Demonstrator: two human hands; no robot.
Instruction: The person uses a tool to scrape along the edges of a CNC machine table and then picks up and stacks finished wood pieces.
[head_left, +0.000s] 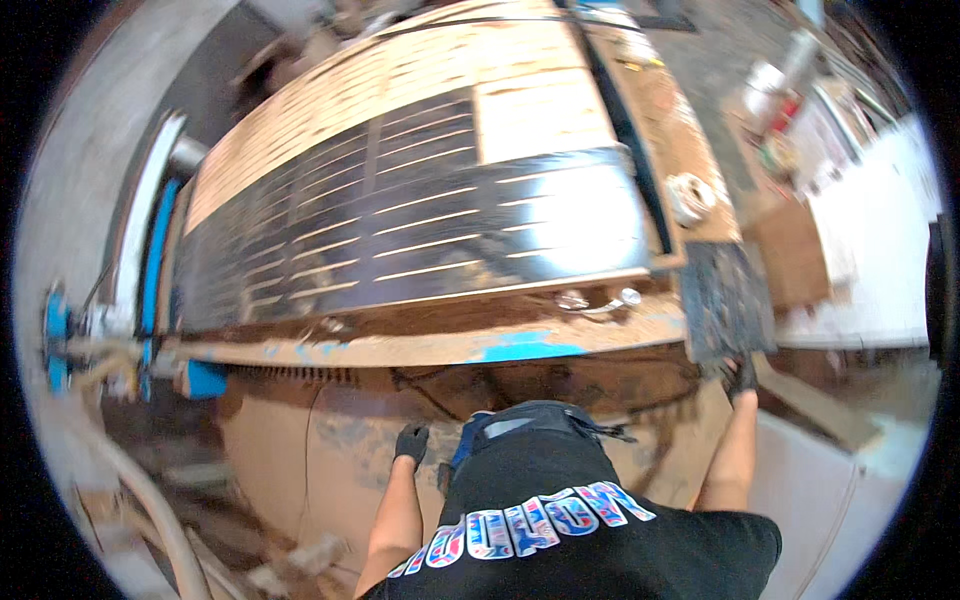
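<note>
At the far left, a long blue metal rail [158,260] runs beside the left edge of a broad worktable [420,350], so close that I take it to be part of the machine. Right of it, in front of the table's near edge, the person's dark-gloved left hand [411,440] hangs low beside the body. I see nothing in it; the blur keeps me from telling how far its fingers are open.

Behind it, a glossy black sheet [420,222] with narrow pale slots lies flat toward the near edge, its slots in rows. A pale, wood-coloured rectangular piece [545,110] adjoins it farther back, matt against that shine. A small silvery curved object [600,300] sits by the near edge, and a chunky white coil [690,198] rests on the right-hand border, perhaps laid there to keep it off the sheets.

At the near right corner is a scuffed, dark rectangular panel [728,300], flat and rough-looking. The gloved right hand [742,377] seems closed on its near edge, likely because that side is closest to the body; whether the corner also supports it, I cannot tell. Beyond, a brown board [790,250] adjoins a smooth white panel [875,230].
</note>
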